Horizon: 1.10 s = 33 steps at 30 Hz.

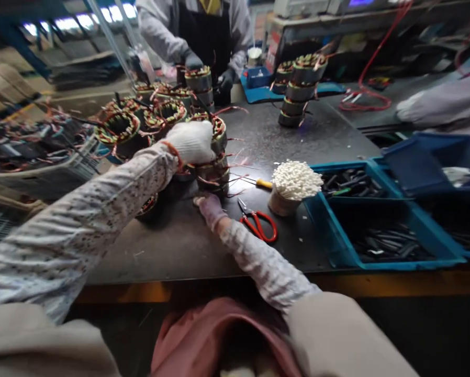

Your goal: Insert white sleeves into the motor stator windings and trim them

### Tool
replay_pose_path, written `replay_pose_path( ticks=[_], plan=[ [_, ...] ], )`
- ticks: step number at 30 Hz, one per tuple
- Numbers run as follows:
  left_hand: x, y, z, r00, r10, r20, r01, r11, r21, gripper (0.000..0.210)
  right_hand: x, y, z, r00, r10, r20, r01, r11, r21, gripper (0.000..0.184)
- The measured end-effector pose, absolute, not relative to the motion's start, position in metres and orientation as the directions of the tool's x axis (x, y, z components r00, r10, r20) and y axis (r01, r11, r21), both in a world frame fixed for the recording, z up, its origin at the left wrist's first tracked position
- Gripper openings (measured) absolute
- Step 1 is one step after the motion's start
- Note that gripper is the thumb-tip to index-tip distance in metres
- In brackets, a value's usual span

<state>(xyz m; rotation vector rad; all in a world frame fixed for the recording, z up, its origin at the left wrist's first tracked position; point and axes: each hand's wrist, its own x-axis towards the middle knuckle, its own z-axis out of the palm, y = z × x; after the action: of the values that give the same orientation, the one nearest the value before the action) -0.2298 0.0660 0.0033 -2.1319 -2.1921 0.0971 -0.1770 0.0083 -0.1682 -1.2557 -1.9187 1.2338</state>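
Observation:
My left hand (191, 142), in a white glove, is closed over the near side of a motor stator (219, 131) at the top of a stack. Copper wire ends stick out to the right of the stack. Under it sits a lower stator (213, 178). At the foot of the stack is my right hand (211, 210), in a purplish glove, low over the tabletop; its fingers are blurred. Red-handled scissors (261, 225) lie just right of it. Behind them is a yellow-handled tool (263, 184), beside a bundle of white sticks (295, 180).
More wound stators (119, 128) crowd the table's left side, and another stack (295, 94) stands at the back. Blue bins (450, 262) with dark sleeves line the right. A co-worker's gloved hand (193, 60) rests on a stator opposite. A crate (58, 180) stands left.

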Motion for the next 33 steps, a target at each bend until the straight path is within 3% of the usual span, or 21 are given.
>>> replay_pose_path(
  ticks=[3,5,7,10,13,15,20,24,26,29,31,33],
  plan=[
    [-0.241,0.065,-0.006,-0.04,0.994,0.101,0.997,0.032,0.072,0.04,-0.107,-0.021,-0.164,-0.372,0.925,0.074,0.395,0.229,-0.89,0.028],
    [-0.245,0.059,-0.003,-0.027,0.99,0.135,0.966,-0.009,0.259,0.031,-0.053,-0.032,-0.165,-0.059,0.942,0.33,0.504,0.314,-0.805,0.034],
    [-0.248,0.043,0.008,-0.007,0.988,0.153,0.904,-0.059,0.423,0.029,-0.007,-0.032,-0.167,0.16,0.864,0.477,0.683,0.252,-0.685,0.039],
    [-0.254,-0.005,0.025,0.031,0.962,0.272,0.817,-0.181,0.547,0.032,0.028,-0.014,-0.17,0.148,0.843,0.517,0.85,0.159,-0.502,0.045],
    [-0.258,-0.062,0.023,0.121,0.896,0.426,0.804,-0.341,0.488,0.035,0.029,0.004,-0.171,0.046,0.869,0.492,0.916,0.16,-0.369,0.047],
    [-0.257,-0.092,0.0,0.225,0.867,0.444,0.784,-0.432,0.446,0.042,0.024,0.008,-0.171,0.022,0.863,0.504,0.927,0.171,-0.333,0.045],
    [-0.249,-0.111,-0.107,0.52,0.81,0.271,0.744,-0.585,0.322,0.036,0.026,-0.003,-0.171,0.013,0.728,0.686,0.906,0.282,-0.317,0.03],
    [-0.259,-0.113,-0.164,0.617,0.786,0.029,0.776,-0.614,0.147,0.044,0.032,-0.004,-0.16,0.037,0.394,0.918,0.793,0.548,-0.267,0.016],
    [-0.263,-0.117,-0.168,0.611,0.792,0.017,0.788,-0.61,0.089,0.053,0.031,0.003,-0.152,0.125,0.226,0.966,0.622,0.741,-0.254,0.011],
    [-0.248,-0.114,-0.159,0.64,0.754,0.147,0.763,-0.647,-0.003,0.054,0.028,0.021,-0.143,0.282,0.093,0.955,0.407,0.89,-0.207,0.01],
    [-0.226,-0.103,-0.155,0.736,0.651,0.187,0.667,-0.744,-0.037,0.035,0.026,0.03,-0.141,0.302,0.112,0.947,0.38,0.897,-0.227,0.011],
    [-0.205,-0.088,-0.153,0.784,0.604,0.141,0.608,-0.794,0.019,0.026,0.025,0.03,-0.14,0.299,0.193,0.935,0.364,0.882,-0.299,0.011]
  ],
)
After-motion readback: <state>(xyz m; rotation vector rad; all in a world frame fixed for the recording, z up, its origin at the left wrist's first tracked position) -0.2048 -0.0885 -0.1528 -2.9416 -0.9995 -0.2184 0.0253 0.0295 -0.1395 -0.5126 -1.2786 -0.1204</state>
